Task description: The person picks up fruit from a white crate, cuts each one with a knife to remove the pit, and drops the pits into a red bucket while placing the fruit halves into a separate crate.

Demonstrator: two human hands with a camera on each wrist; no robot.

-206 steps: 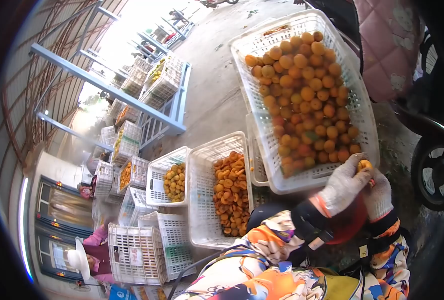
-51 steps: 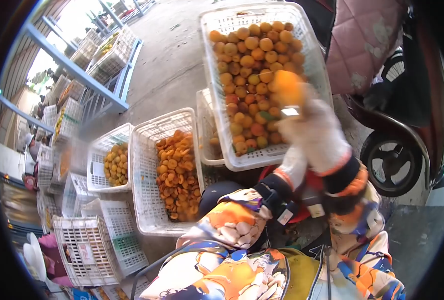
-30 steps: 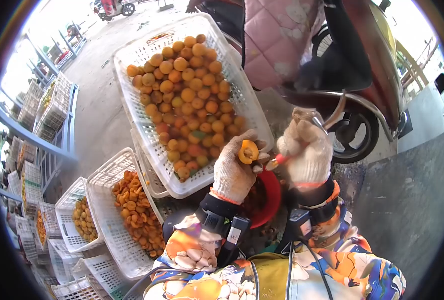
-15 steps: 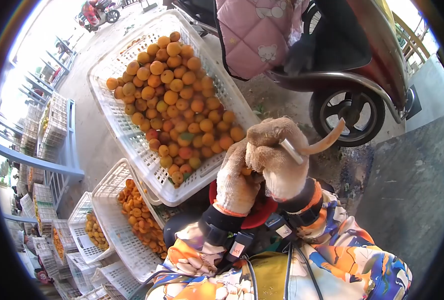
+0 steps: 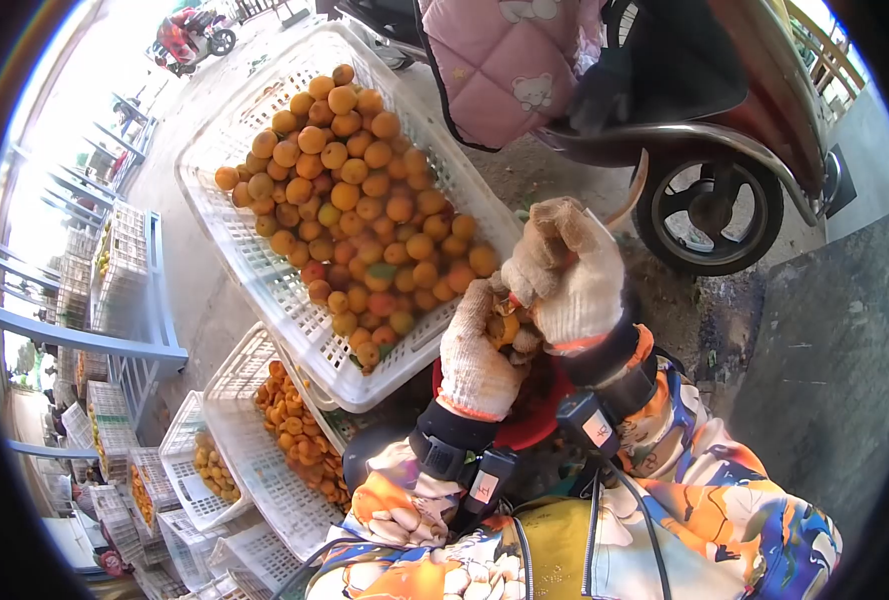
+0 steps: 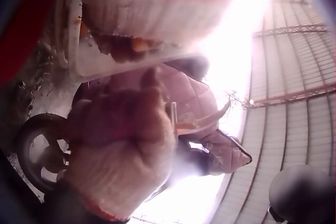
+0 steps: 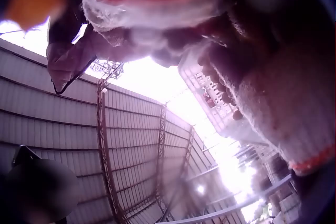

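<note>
In the head view my gloved left hand [image 5: 477,350] holds an orange apricot [image 5: 505,328] between thumb and fingers. My gloved right hand [image 5: 580,275] is against it, curled round a slim tool whose curved tan end [image 5: 633,190] sticks out past the knuckles. A small red part of the tool shows at the fruit; its tip is hidden. The left wrist view shows the right hand [image 6: 121,129] from below, with the tool's metal shaft [image 6: 174,116]. Below both hands is a red bucket [image 5: 530,428], mostly covered by them.
A white crate [image 5: 355,392] heaped with whole apricots [image 5: 335,200] stands just left of my hands. Beyond it, another crate [image 5: 265,490] holds cut apricots [image 5: 300,430]. A parked scooter [image 5: 765,110] with a pink quilted cover [image 5: 500,75] is ahead. Blue racking [image 5: 85,335] stands at far left.
A second ago the hands were apart, a cut apricot face showing in the left; they then came together over the fruit. The right hand has since tilted upward. The head view has swung right.
</note>
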